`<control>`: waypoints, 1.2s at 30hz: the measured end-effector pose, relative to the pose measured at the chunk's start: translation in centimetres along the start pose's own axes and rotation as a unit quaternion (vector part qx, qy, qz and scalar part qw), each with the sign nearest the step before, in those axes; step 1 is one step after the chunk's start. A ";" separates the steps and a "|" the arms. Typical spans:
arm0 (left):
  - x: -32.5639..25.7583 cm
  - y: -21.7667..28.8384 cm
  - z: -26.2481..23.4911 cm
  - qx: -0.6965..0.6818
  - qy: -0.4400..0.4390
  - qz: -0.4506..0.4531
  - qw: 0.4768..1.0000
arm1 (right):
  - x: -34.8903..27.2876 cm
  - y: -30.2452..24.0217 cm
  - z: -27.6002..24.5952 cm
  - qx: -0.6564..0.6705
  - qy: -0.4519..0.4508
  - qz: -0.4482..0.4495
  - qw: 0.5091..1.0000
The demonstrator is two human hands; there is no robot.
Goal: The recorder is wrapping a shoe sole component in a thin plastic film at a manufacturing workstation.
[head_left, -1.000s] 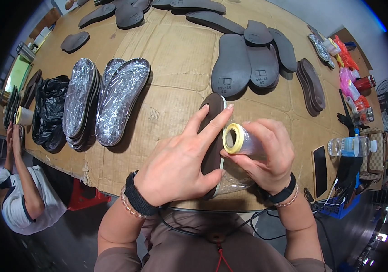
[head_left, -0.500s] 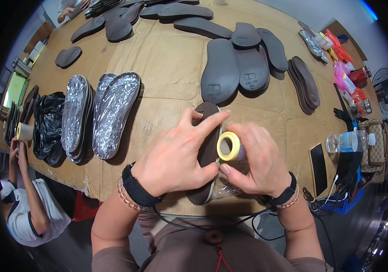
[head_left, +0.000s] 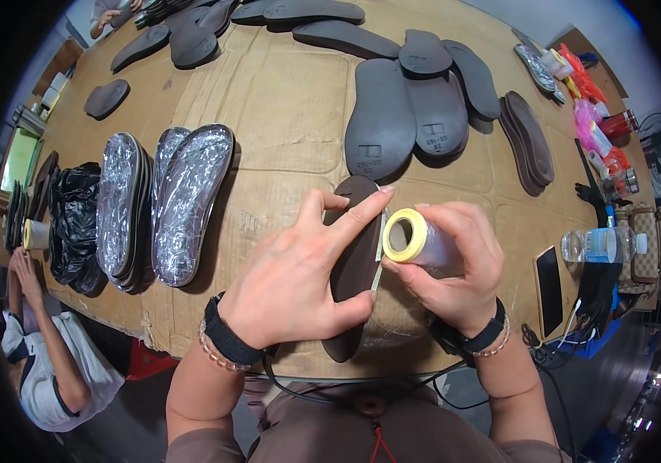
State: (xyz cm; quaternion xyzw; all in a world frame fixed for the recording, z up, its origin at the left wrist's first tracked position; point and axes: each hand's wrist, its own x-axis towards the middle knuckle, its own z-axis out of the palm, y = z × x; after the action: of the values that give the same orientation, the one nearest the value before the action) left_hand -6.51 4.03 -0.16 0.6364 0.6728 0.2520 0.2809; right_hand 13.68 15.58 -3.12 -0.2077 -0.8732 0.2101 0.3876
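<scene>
Both hands sit a little lower and closer to the near edge of the surface (head_left: 284,100) than a second ago, and the dark sole has come with them. Left hand (head_left: 299,282) lies spread over the dark brown shoe sole (head_left: 354,262), fingers open and pressing flat, index finger stretched along its upper edge, thumb tucked against its lower side. Right hand (head_left: 450,266) has a closed grip around a roll of clear tape with a yellow core (head_left: 408,235), held just beside the sole's right edge, touching the left index fingertip. Foil-wrapped soles (head_left: 191,201) lie well apart to the left, bare dark soles (head_left: 408,116) farther up the cardboard-covered surface.
</scene>
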 end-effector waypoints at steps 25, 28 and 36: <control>1.2 -0.3 0.7 -0.056 0.042 0.023 0.997 | 0.5 -0.6 -0.1 -0.063 -0.022 -0.004 0.998; 1.6 -0.1 0.2 -0.034 0.021 0.033 0.999 | 1.0 -0.6 -0.8 -0.044 -0.081 -0.018 0.996; 2.7 -0.7 0.8 -0.008 -0.027 0.011 1.000 | 1.9 -0.1 -2.0 -0.011 -0.176 -0.006 0.984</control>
State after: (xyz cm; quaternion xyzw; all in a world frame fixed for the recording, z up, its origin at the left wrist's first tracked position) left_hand -6.55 6.70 -1.34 0.6479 0.6561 0.2433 0.3010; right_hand 14.01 16.88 -0.72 -0.1668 -0.9312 0.2314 0.2269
